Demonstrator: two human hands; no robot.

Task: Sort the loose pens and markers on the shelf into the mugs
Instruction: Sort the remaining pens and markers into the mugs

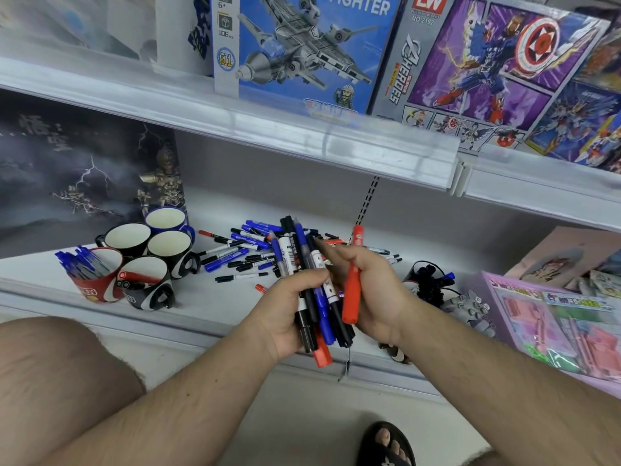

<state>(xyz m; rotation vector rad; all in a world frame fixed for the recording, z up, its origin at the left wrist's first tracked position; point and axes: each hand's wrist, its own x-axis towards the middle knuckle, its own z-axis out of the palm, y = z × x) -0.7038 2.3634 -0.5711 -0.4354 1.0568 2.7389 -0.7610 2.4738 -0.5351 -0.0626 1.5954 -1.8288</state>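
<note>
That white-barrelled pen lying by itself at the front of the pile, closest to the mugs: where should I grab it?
Pinch the white pen at mid-barrel, coming straight down from above. It lies flat on the shelf, roughly left to right, apart from the loose pile, so fingers probably fit front and back of it.

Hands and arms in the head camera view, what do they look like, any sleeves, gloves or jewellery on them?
Both are bare. The left hand and right hand wear no gloves, and no rings, watch or bracelet show. Both forearms are uncovered up to the picture's edge, with no sleeve in view, and have visible hair. Nothing is marked or written on them.
</note>
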